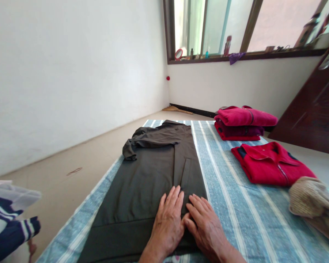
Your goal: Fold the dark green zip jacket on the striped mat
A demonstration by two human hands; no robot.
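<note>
A dark grey-green jacket (142,182) lies flat, its collar end pointing away from me, one sleeve (150,142) folded across its upper part. My left hand (168,219) rests flat on the lower right part of the jacket, fingers stretched out. Close beside it, my right hand (204,223) lies on the jacket's right edge with its fingers extended. The two thumbs are near each other, and neither hand grips anything. Under the jacket spreads a blue and white striped cloth (224,182).
Right of the jacket lie a folded red zip jacket (276,164), a stack of folded red clothes (244,118) and a beige knitted garment (312,204). Navy and white clothing (11,223) shows at the lower left. Small items stand on the window sill (203,58); a brown door (315,102) is at right.
</note>
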